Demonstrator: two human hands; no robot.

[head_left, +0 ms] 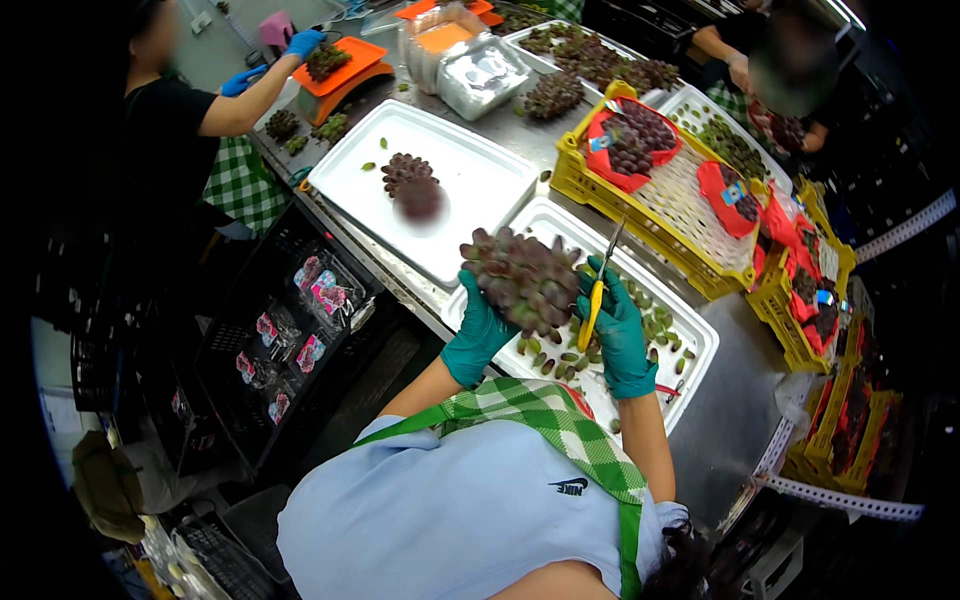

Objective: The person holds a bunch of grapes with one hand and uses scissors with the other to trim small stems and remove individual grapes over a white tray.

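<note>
A large bunch of dark red grapes (525, 277) rests in my left hand (480, 334), which wears a green glove and supports it from below and the side. My right hand (624, 334), gloved alike, holds yellow-handled snips (596, 296) with the blades pointing up and away, just right of the bunch. Beneath both hands lies a white tray (694, 334) scattered with loose green and reddish grapes (559, 366). A red-handled tool (667, 390) lies in that tray's near right part. Another white tray (352, 180) beyond my left hand holds a grape bunch (409, 174), partly blurred.
Yellow crates (637, 206) with red-wrapped grapes stand at the right. Clear plastic boxes (480, 75) are stacked at the back, beside an orange-topped scale (345, 71). A black crate (270, 330) of packed boxes sits lower left. One co-worker (169, 112) is left, another (787, 75) across.
</note>
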